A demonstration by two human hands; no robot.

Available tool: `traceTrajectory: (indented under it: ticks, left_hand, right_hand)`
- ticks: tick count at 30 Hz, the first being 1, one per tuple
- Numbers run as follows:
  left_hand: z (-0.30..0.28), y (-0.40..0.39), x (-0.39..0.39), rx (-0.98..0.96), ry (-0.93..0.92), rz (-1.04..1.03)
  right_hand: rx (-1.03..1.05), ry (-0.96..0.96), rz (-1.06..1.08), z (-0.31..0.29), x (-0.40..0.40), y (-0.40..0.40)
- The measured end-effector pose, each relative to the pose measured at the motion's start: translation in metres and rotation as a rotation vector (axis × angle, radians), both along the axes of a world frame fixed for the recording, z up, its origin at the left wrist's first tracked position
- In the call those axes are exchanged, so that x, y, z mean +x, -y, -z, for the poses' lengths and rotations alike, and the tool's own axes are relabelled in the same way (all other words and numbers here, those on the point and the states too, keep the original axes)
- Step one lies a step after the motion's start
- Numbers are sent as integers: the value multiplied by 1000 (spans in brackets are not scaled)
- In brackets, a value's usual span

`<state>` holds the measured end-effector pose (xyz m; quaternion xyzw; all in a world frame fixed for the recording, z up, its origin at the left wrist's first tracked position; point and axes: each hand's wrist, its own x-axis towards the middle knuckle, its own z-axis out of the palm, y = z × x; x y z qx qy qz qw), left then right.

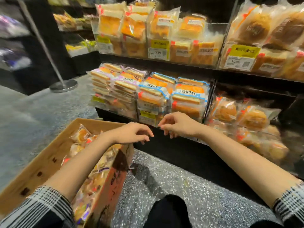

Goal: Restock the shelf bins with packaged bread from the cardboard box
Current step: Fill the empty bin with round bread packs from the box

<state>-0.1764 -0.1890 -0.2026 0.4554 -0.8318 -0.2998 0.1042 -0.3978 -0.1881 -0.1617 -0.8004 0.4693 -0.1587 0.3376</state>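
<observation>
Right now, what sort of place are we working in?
Most likely a shop's bread aisle: clear shelf bins stacked with packaged bread, yellow price tags on the bin fronts, and an open cardboard box of more packets on the speckled floor.

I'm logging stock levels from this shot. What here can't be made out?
- Cardboard box, head view: its depth and count of packs, hidden by the left forearm and cut off by the bottom edge.
- Price labels: print blurred, too small.
- Right-hand bun bin: cut off by the right edge.
- Aisle shelves, far left: motion-blurred.
</observation>
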Motion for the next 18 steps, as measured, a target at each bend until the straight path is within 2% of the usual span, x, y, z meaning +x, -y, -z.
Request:
traceTrajectory:
  ticks: [3, 6, 10, 15, 18]
  left_hand:
    - [11, -20, 49, -33, 60, -89]
    - [32, -41, 95, -25, 45, -195]
    - [70, -72, 146, 61, 3, -313]
    - [120, -105, 193, 167, -48, -427]
    - [144, -122, 209, 233, -80, -491]
  right_hand:
    - [47, 16, -81, 23, 50, -3]
    - [72, 7, -119, 53, 96, -7]
    - [66, -65, -163, 93, 147, -16]
    - [11, -237, -271, 137, 194, -24]
    - [-131, -419, -382, 164, 210, -21]
